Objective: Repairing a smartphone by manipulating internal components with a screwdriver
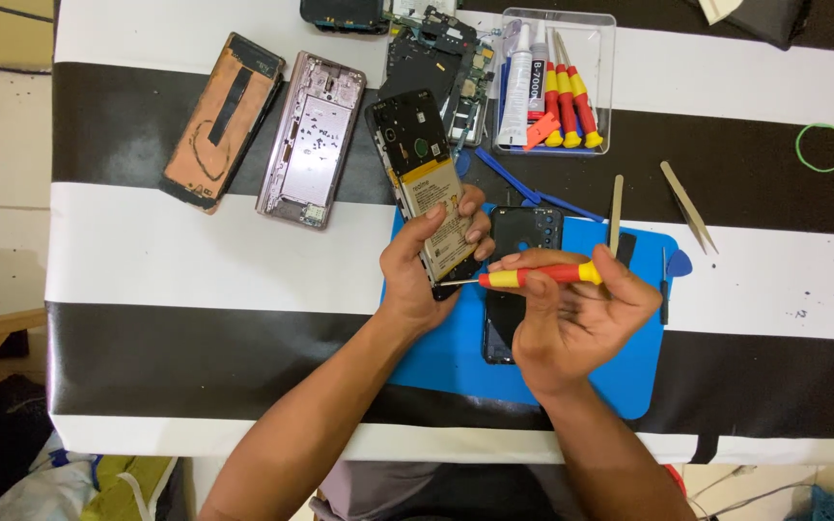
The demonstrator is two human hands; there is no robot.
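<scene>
Forearms enter from the bottom edge, both bare. Right hand (pixel 576 314) closed around a red-and-yellow screwdriver (pixel 541 276), fingers wrapped on the handle, shaft lying nearly level with the tip pointing left toward the lower edge of the opened phone (pixel 427 188). Left hand (pixel 427 265) clasps that phone by its lower half, thumb on one long edge, fingertips curled over the other; back cover off, yellow-labelled battery and boards exposed. Upper end tilts up-left, off the mat.

Handling judgement: light, stiff, thin slab; exposed internals and the battery look fragile, so the side rails are the safe hold, not the face. Small screws would be easy to lose.

Just beneath the hands, a dark back cover (pixel 518 241) on a blue work mat (pixel 620 376). Near its top edge a flat pry stick (pixel 616 212); tweezers (pixel 687 206) further right. Clear tray (pixel 602 87) behind holds more screwdrivers and a glue tube. Left: a pink phone frame (pixel 311 140) and a copper-backed panel (pixel 222 121) side by side. Green rubber band (pixel 824 148) far right on the black-and-white striped tablecloth (pixel 195 260).
</scene>
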